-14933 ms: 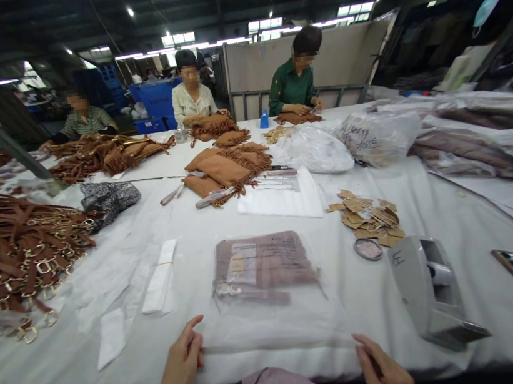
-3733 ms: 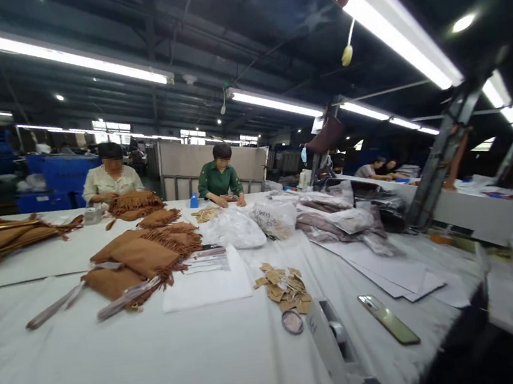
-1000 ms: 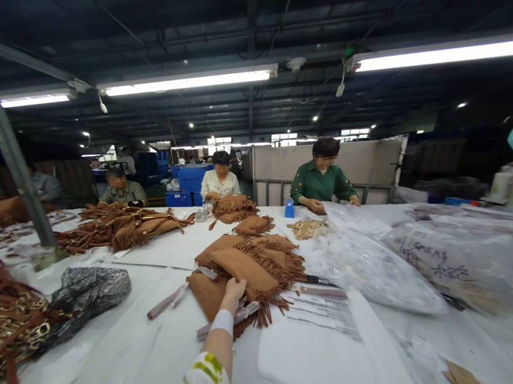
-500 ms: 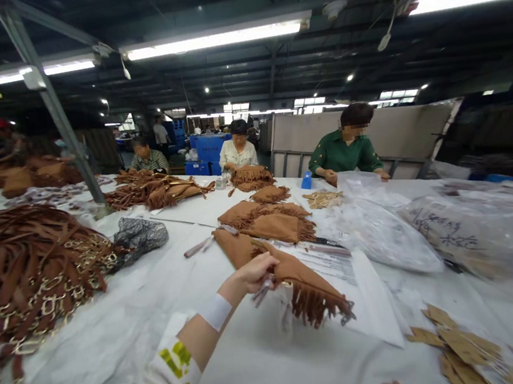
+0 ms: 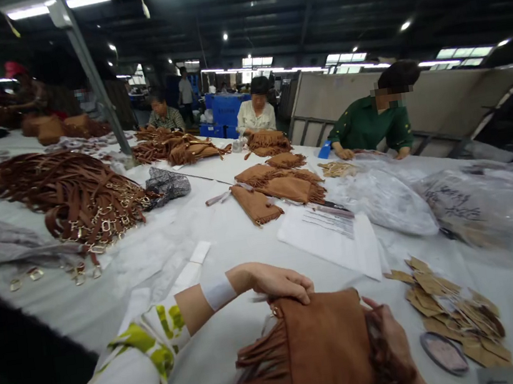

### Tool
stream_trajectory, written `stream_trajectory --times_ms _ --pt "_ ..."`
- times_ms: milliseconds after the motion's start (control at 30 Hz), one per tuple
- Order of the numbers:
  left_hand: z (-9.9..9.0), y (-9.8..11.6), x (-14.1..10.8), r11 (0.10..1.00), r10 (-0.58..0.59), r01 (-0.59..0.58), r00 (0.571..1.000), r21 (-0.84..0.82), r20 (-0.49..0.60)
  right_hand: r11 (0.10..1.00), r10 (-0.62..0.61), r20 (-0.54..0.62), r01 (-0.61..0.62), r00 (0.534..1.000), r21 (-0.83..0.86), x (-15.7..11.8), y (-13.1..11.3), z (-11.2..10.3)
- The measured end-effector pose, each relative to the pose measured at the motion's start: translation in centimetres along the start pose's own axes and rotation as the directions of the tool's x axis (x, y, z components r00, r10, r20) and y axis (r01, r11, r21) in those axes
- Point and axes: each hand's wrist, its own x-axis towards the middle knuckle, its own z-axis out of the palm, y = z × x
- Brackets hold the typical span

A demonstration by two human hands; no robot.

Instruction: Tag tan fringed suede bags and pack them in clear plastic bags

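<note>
A brown fringed suede bag (image 5: 326, 346) is held up close to me, its fringe hanging at the left and right sides. My left hand (image 5: 280, 282) grips its upper left edge, fingers closed over the top near a small metal ring. At the bag's right side, my right hand (image 5: 392, 338) is closed on it, partly hidden by fringe. Beyond my hands, another brown bag (image 5: 254, 205) lies on the white table (image 5: 226, 246), with more fringed bags (image 5: 286, 185) behind it.
Brown straps with metal buckles (image 5: 78, 200) are heaped at left beside black netting (image 5: 168, 185). Tan tags (image 5: 458, 310) lie at right near a printed sheet (image 5: 333, 235) and clear plastic bags (image 5: 391, 212). Several people work across the table; a metal post (image 5: 95, 81) stands at left.
My left hand has brought a fringed bag off the table toward me. My right hand has come further into view and now grips the bag's right side. The view has tilted down and turned left.
</note>
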Motion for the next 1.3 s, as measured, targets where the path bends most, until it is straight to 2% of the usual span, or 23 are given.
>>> stream_trajectory --times_ms 67,133,267,367,500,533,600,667,733,800,833,900,967,1000,1067,1133,1233,1300 --pt "0.0 -2.2 0.3 0.986 -0.060 0.065 0.998 0.155 -0.036 0.977 0.085 0.136 -0.109 0.987 0.182 -0.5 -0.2 0.3" --pt "-0.3 -4.3 0.3 0.955 -0.111 0.144 0.985 0.260 -0.134 0.956 0.135 0.223 -0.186 0.965 0.228 -1.1 -0.2 0.8" --pt "-1.4 -7.3 -0.3 0.921 -0.075 0.206 0.926 0.330 -0.370 0.991 0.136 0.196 -0.137 0.971 -0.010 -2.6 -0.1 1.7" --pt "-2.1 -8.7 -1.8 0.918 0.025 0.201 0.831 0.341 -0.556 0.981 0.128 0.146 -0.105 0.981 -0.161 -3.7 0.2 2.2" --pt "-2.0 -11.2 -4.9 0.939 0.102 0.191 0.643 0.288 -0.759 0.973 0.164 0.147 -0.135 0.976 -0.186 -4.4 0.8 2.3" --pt "-1.8 -12.1 -5.7 0.944 0.097 0.193 0.611 0.266 -0.786 0.968 0.172 0.152 -0.139 0.973 -0.208 -4.3 0.9 2.2" --pt "-1.1 -13.8 -7.0 0.952 0.067 0.205 0.585 0.228 -0.808 0.950 0.089 0.136 -0.043 0.987 -0.309 -3.7 0.7 2.1" --pt "-0.3 -15.2 -7.8 0.954 0.040 0.219 0.585 0.206 -0.810 0.893 -0.099 0.144 0.152 0.985 -0.424 -2.7 0.1 2.2" --pt "0.1 -15.9 -7.9 0.951 0.037 0.228 0.586 0.208 -0.810 0.821 -0.225 0.259 0.326 0.939 -0.469 -1.5 -1.0 2.6" --pt "0.2 -15.7 -7.4 0.947 0.060 0.222 0.589 0.233 -0.806 0.782 -0.185 0.444 0.405 0.877 -0.474 -0.4 -2.5 3.4" --pt "0.1 -15.4 -6.9 0.942 0.082 0.213 0.605 0.260 -0.792 0.764 -0.132 0.527 0.425 0.840 -0.486 0.0 -3.4 3.8" --pt "-0.3 -14.3 -5.7 0.909 0.128 0.208 0.686 0.361 -0.716 0.703 -0.032 0.620 0.459 0.784 -0.544 0.6 -5.1 4.6" --pt "-1.0 -13.1 -4.4 0.842 0.094 0.254 0.799 0.476 -0.594 0.654 0.007 0.652 0.489 0.758 -0.577 0.8 -6.6 5.2" --pt "-1.4 -12.6 -3.7 0.806 0.036 0.288 0.848 0.516 -0.529 0.645 0.014 0.663 0.500 0.749 -0.578 0.7 -7.3 5.3" --pt "-2.2 -11.8 -2.7 0.768 -0.100 0.350 0.893 0.537 -0.439 0.643 0.025 0.670 0.502 0.742 -0.579 0.3 -8.3 5.1" --pt "-3.0 -11.6 -2.2 0.773 -0.183 0.374 0.905 0.512 -0.384 0.634 0.018 0.658 0.500 0.753 -0.590 -0.4 -9.2 4.5" --pt "-3.7 -11.8 -2.6 0.809 -0.202 0.348 0.921 0.474 -0.333 0.631 -0.070 0.624 0.519 0.778 -0.577 -1.8 -10.4 3.0" --pt "-3.6 -12.2 -3.6 0.892 -0.192 0.284 0.943 0.353 -0.273 0.640 -0.145 0.608 0.543 0.780 -0.544 -2.6 -11.2 1.9"
